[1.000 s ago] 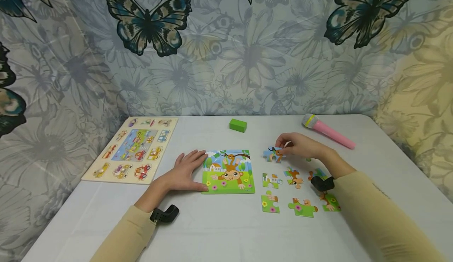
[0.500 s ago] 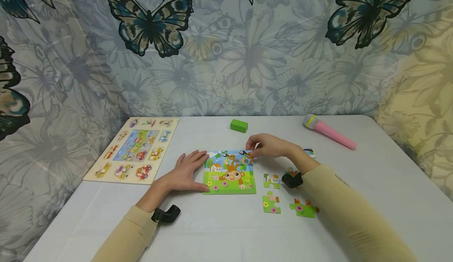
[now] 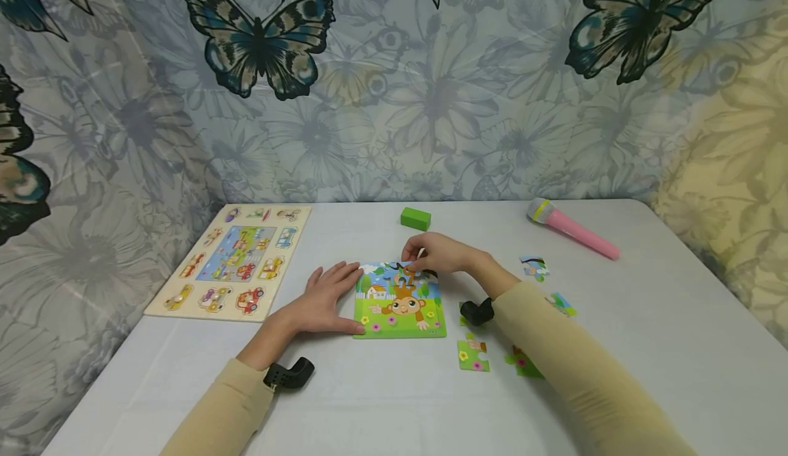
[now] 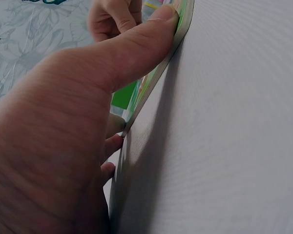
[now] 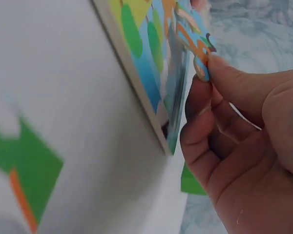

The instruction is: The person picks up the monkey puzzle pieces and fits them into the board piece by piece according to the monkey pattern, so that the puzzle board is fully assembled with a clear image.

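Observation:
A square puzzle board with a monkey picture lies mid-table. My left hand rests along its left side, fingers spread and fairly straight, the thumb on the near left corner. Over the board's far edge, my right hand pinches a blue and orange puzzle piece between thumb and forefinger; in the right wrist view the piece is tilted above the board. Loose puzzle pieces lie to the right, among them a flower piece and a blue one. My right forearm hides some of them.
A wooden board with vehicle pictures lies at the left. Towards the back stand a green block and, further right, a pink toy microphone. A butterfly-patterned cloth hangs behind the white table.
My right hand has carried the puzzle piece left, from among the loose pieces to over the board's far edge. My left hand has stayed in place.

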The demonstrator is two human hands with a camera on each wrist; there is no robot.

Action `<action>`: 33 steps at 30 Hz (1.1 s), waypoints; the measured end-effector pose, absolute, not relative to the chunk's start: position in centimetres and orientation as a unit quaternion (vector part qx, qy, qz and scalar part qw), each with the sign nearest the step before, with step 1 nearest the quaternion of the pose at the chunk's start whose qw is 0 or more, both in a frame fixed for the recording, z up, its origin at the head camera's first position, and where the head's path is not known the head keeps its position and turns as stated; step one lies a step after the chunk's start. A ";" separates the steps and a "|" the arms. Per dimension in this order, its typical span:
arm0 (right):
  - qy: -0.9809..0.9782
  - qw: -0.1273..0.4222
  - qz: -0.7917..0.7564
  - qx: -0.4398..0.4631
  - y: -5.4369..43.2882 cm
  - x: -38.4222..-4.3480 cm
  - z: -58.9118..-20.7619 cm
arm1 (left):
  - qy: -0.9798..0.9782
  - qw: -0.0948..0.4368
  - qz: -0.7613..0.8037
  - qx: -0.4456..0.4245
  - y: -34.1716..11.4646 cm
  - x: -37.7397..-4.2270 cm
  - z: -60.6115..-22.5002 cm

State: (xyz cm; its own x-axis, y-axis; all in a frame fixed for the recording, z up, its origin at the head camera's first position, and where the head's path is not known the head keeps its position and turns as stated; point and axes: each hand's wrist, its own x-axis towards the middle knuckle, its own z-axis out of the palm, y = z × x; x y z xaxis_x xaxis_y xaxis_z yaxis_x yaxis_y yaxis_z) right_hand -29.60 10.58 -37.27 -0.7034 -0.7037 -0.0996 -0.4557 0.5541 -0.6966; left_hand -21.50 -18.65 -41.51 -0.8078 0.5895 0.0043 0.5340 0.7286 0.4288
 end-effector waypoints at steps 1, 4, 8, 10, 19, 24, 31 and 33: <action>0.863 0.185 -0.327 -0.337 10.4 -29.6 -37.3 | 0.928 0.066 0.210 0.302 -18.7 -21.5 -41.5; 0.870 0.177 -0.315 -0.336 10.0 -29.7 -37.5 | 0.928 0.066 0.211 0.301 -18.6 -21.5 -41.5; 0.876 0.172 -0.307 -0.330 9.9 -29.8 -37.7 | 0.927 0.066 0.214 0.302 -18.6 -21.5 -41.7; 0.878 0.171 -0.304 -0.328 9.9 -29.6 -37.6 | 0.927 0.066 0.214 0.302 -18.6 -21.5 -41.7; 0.885 0.171 -0.265 -0.342 9.9 -28.9 -37.2 | 0.927 0.062 0.214 0.302 -18.7 -21.5 -41.5; 0.886 0.163 -0.233 -0.366 9.5 -28.6 -37.3 | 0.926 0.064 0.217 0.302 -18.7 -21.4 -41.5; 0.890 0.162 -0.221 -0.365 9.1 -28.4 -37.2 | 0.925 0.064 0.219 0.304 -18.7 -21.4 -41.4; 0.891 0.165 -0.219 -0.362 9.1 -28.3 -37.2 | 0.925 0.062 0.218 0.305 -18.7 -21.4 -41.4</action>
